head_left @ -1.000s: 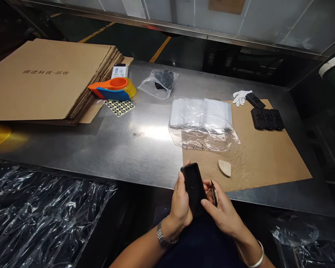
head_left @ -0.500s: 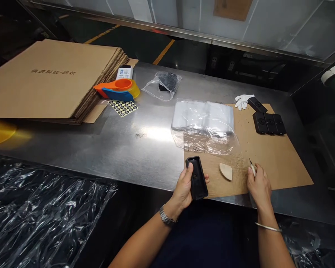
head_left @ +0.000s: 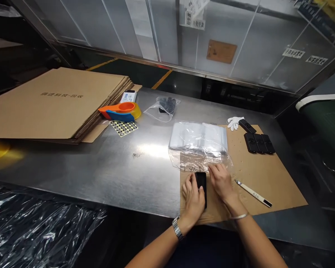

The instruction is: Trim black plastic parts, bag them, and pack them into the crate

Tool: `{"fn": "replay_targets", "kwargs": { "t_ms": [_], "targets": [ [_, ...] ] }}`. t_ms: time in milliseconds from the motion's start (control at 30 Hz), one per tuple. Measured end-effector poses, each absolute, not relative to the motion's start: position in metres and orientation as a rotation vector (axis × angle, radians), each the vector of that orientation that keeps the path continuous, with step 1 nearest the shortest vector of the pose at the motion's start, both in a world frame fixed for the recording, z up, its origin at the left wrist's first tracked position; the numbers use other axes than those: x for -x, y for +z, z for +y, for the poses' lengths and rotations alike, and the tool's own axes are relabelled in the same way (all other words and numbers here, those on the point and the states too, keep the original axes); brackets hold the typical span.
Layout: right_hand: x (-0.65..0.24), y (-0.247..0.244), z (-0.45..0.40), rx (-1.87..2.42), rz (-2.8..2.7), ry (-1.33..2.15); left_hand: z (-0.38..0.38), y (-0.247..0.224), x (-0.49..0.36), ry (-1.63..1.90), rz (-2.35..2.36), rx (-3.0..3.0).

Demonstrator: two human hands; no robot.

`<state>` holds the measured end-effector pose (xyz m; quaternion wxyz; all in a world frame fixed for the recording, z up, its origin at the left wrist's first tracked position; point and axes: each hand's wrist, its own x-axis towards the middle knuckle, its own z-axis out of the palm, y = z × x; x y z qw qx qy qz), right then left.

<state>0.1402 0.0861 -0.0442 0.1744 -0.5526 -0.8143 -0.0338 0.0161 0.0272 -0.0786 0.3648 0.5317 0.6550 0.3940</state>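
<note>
My left hand (head_left: 194, 201) is wrapped round a black hollow case (head_left: 201, 180), which lies open side up on the cardboard sheet (head_left: 281, 186). Just right of it, my right hand (head_left: 222, 182) has its fingers pinched at the near edge of a clear plastic bag (head_left: 198, 139); what they hold, if anything, is too small to tell. A white craft knife marked A26 (head_left: 252, 192) rests on the cardboard, right of my right hand. The pale wedge-shaped piece is not visible.
Several black cases (head_left: 259, 143) and a white glove (head_left: 234, 123) sit at the back right. On the left are stacked cardboard (head_left: 58, 100), an orange and blue tape dispenser (head_left: 120, 111) and a sticker sheet (head_left: 124, 127). A bagged black item (head_left: 167, 105) lies behind.
The knife has left my right hand and lies on the cardboard. My right hand has moved left, beside the case. My left hand has lowered the case onto the cardboard. The view has tilted up.
</note>
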Motion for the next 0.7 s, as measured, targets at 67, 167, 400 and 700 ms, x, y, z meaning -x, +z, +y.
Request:
{"fn": "replay_targets", "kwargs": {
  "t_ms": [67,167,400,700],
  "targets": [
    [-0.131,-0.048,0.107,1.583,-2.33,-0.143,0.027,-0.076,-0.012,1.053,1.71,-1.354],
    [-0.126,-0.052,0.128,1.607,-2.338,-0.232,0.029,-0.069,-0.003,1.182,1.674,-1.258],
    [-0.126,-0.055,0.143,1.585,-2.357,-0.368,0.058,-0.054,0.0,1.32,1.242,-0.754],
    [-0.132,-0.036,0.127,1.443,-2.297,-0.387,0.125,-0.035,-0.023,1.216,0.842,-0.378]
  ]
}}
